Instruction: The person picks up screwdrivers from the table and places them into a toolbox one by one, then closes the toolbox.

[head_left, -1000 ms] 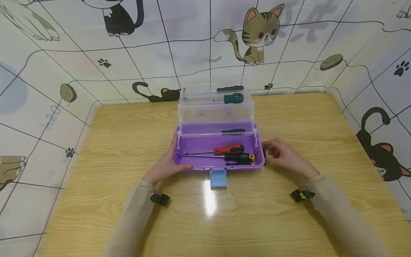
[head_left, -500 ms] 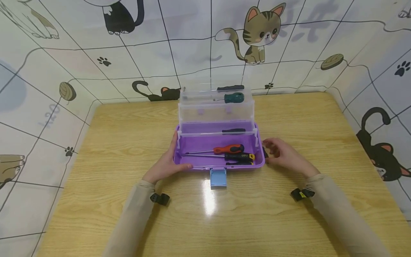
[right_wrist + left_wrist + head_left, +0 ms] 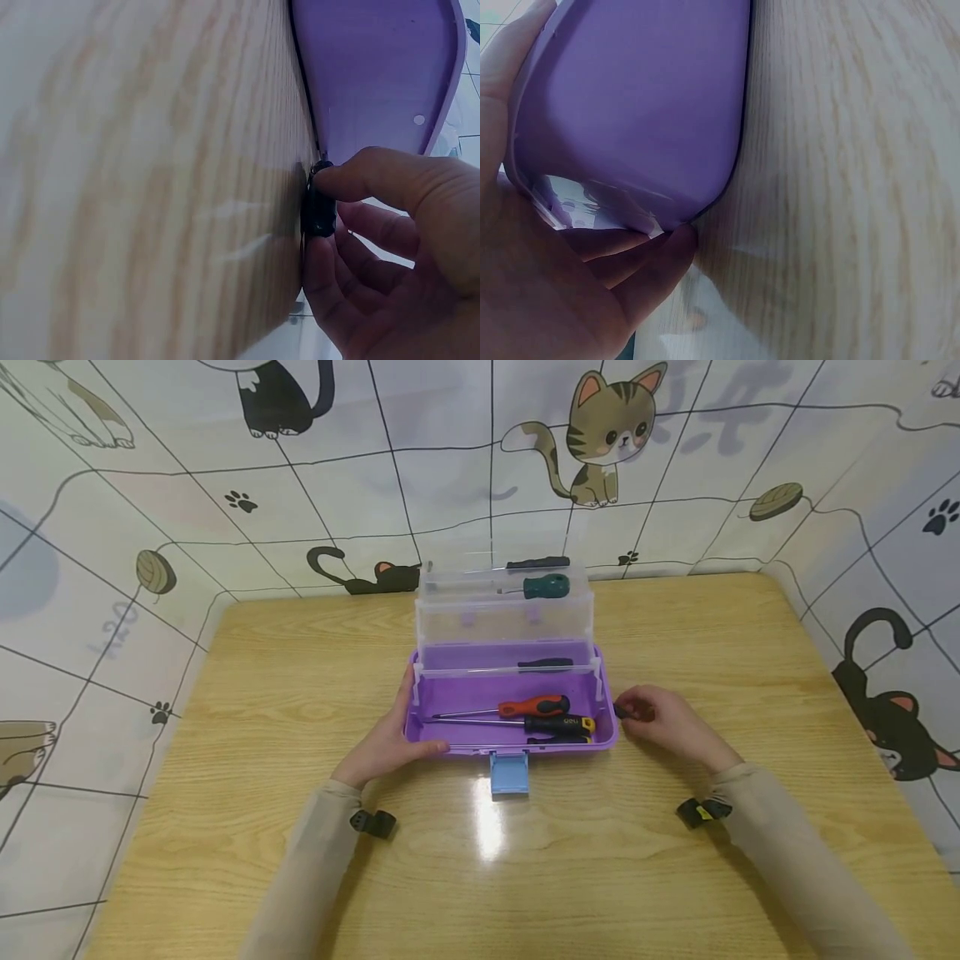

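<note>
A purple toolbox (image 3: 468, 693) stands open on the wooden table. My left hand (image 3: 384, 739) grips its left end, thumb over the front rim and fingers down the side; in the left wrist view those fingertips reach the box's lower corner. Just off the right end, my right hand (image 3: 660, 722) pinches a small black handle (image 3: 322, 206), much like a screwdriver's, between thumb and fingers, low at the table. Inside the box lie a red-and-black screwdriver (image 3: 532, 707), a long black-and-yellow screwdriver (image 3: 558, 725) and another dark handle (image 3: 558, 741) by the front wall.
Clear trays (image 3: 502, 627) are raised over the back of the box, bearing a green screwdriver (image 3: 546, 586) and a black handle (image 3: 538, 562). A light blue latch (image 3: 509, 774) hangs at the front. A cat-patterned wall covering (image 3: 450, 485) borders the table.
The fingers of my right hand have drawn together on the black handle beside the box. My left hand and the toolbox have stayed in place.
</note>
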`<state>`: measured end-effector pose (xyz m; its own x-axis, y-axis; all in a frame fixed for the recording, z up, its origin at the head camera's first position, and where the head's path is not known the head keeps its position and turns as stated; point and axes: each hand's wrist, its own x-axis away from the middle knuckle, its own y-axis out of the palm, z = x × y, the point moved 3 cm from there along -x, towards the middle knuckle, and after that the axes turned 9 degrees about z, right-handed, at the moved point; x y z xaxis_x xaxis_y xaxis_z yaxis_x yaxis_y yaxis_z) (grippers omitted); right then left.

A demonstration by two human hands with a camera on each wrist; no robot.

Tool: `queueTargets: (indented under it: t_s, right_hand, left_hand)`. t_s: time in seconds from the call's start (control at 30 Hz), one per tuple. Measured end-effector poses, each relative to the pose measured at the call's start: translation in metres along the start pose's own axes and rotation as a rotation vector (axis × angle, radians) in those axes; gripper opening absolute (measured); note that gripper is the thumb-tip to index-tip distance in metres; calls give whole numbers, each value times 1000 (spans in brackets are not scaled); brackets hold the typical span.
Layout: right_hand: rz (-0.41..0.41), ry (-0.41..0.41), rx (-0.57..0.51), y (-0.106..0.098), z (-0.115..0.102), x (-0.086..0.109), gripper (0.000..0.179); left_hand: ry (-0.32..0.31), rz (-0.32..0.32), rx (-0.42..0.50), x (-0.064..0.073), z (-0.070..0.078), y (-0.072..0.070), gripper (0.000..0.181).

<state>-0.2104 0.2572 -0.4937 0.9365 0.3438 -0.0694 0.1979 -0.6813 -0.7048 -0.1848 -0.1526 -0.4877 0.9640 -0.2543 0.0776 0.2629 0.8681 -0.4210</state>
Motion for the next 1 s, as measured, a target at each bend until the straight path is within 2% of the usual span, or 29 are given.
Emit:
queueTargets:
  t_s: [0.37, 0.6, 0.77, 0.9, 1.0]
  right_hand:
    - [51, 26, -21, -3, 3, 0, 25]
    - [90, 68, -50, -8, 12, 1, 25]
    - [107, 116, -54, -16, 9, 2, 25]
    - [132, 93, -59, -22, 4, 2, 27]
    - [152, 75, -65, -26, 1, 1, 27]
  left_hand:
    - [-24, -17, -12, 0, 2, -1, 123]
    - [0, -34, 20, 9, 39, -4, 118]
    - [-4, -32, 10, 11, 41, -5, 117]
    - [-1, -31, -3, 10, 38, -5, 118]
    - [9, -23, -6, 6, 23, -3, 120]
